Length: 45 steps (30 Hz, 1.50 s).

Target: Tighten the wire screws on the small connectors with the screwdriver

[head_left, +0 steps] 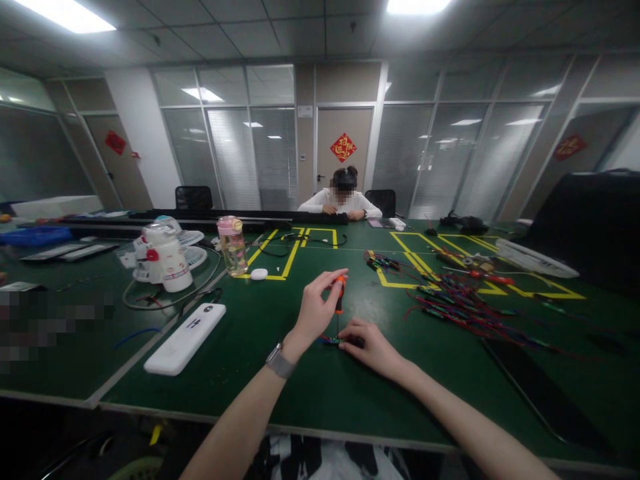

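My left hand (pixel 320 303), with a watch on its wrist, is closed around the orange and black handle of a screwdriver (pixel 341 297). The screwdriver stands upright, its thin shaft pointing down to a small green terminal connector (pixel 331 341) with wires on the table. Beside that connector, my right hand (pixel 367 341) rests low on the table, fingers curled and fingertips pressed against its right end. The exact contact of the screwdriver's tip is too small to make out.
Right of my hands lies a heap of red and blue wires with green connectors (pixel 460 307), near a dark flat panel (pixel 540 387). A white power bank-like block (pixel 186 339), a white jug (pixel 170 260) and a pink-lidded bottle (pixel 232 247) stand left. Across the table sits a person (pixel 320 201).
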{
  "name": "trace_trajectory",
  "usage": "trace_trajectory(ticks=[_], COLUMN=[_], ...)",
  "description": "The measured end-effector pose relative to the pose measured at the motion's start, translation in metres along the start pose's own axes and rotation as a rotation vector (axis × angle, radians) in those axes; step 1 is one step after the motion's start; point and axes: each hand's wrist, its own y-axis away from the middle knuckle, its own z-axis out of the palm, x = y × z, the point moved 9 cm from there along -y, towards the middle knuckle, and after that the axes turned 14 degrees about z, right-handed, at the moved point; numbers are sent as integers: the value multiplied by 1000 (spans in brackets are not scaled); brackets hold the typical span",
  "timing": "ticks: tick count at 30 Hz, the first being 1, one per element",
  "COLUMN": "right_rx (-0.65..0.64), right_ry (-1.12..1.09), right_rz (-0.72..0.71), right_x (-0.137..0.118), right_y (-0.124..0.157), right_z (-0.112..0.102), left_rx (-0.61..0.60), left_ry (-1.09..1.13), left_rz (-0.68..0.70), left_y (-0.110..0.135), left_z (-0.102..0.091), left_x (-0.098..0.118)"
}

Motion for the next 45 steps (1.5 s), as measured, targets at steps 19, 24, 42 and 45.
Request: trace_trajectory(ticks=[19,24,42,45], right_rx=[5,10,13,14], right_ry=[-20,-16,-16,-9], right_rz=[-30,-28,-23,-21], right_x=[4,2,4,4], right_y=[0,0,-1,0], right_z=[0,-1,1,1], left_rx=[-21,19,135,103], left_ry=[211,49,-65,-82], left_rz=[-44,16,17,22], left_y=[4,3,7,7], left_z=[12,7,-2,0], left_x=[-3,2,1,5])
